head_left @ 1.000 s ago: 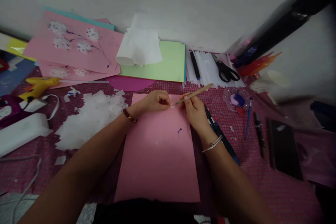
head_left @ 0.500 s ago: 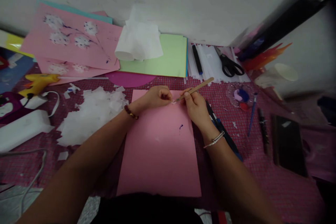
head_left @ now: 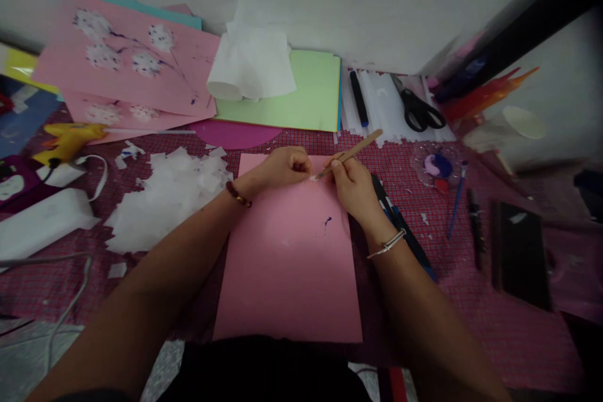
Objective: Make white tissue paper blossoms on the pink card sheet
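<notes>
A pink sheet of paper (head_left: 287, 264) lies before me, with a small dark blue paint mark right of its middle. Over its top edge, my left hand (head_left: 287, 166) is closed in a pinch at a small white piece of paper (head_left: 313, 178). My right hand (head_left: 353, 185) grips a flat wooden craft stick (head_left: 362, 143), slanted with its lower tip at that white piece. The fingertips of both hands nearly meet there. To the left of the sheet is a loose pile of white paper squares (head_left: 164, 201), partly behind my left forearm.
Pink sheets with white puffy flowers (head_left: 103, 56) lie back left, near a yellow glue gun (head_left: 70, 138). Green paper (head_left: 311, 88) sits under a white roll (head_left: 252, 69). Black scissors (head_left: 419, 110), a marker (head_left: 358, 99), a paint dish (head_left: 436, 166) and a brush (head_left: 456, 201) are at right.
Both hands keep the same hold over the top of the sheet, the stick tip still at the white piece. The view has shifted slightly; little else differs.
</notes>
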Action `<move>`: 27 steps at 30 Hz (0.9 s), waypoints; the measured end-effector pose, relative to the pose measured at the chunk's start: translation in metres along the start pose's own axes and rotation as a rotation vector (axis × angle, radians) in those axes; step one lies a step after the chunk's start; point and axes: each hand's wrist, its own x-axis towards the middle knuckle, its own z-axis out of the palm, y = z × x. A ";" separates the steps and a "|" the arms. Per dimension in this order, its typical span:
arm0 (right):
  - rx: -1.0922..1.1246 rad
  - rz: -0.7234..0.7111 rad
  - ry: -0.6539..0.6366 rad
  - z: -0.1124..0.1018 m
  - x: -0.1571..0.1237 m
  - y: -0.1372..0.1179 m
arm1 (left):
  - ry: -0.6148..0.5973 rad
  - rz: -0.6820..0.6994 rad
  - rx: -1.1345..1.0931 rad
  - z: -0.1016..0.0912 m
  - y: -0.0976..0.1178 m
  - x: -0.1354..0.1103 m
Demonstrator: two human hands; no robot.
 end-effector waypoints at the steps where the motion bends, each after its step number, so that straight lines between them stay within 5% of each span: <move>1: -0.001 0.002 0.000 0.000 0.000 0.000 | 0.002 0.005 0.003 0.000 0.000 0.000; 8: 0.002 0.011 -0.003 0.000 0.001 0.002 | 0.011 -0.015 -0.116 0.002 -0.004 0.000; 16: 0.399 0.202 0.165 0.005 0.002 0.014 | 0.271 -0.233 -0.540 0.005 -0.017 0.008; 19: 0.579 0.275 0.214 0.007 0.003 0.012 | 0.391 -0.259 -0.554 0.000 -0.004 0.009; 22: 0.685 0.334 0.255 0.006 0.004 0.009 | 0.558 -0.224 -0.472 -0.022 0.028 0.002; 27: 0.680 0.366 0.307 0.007 0.007 0.018 | 0.692 -0.083 -0.439 -0.092 0.072 -0.035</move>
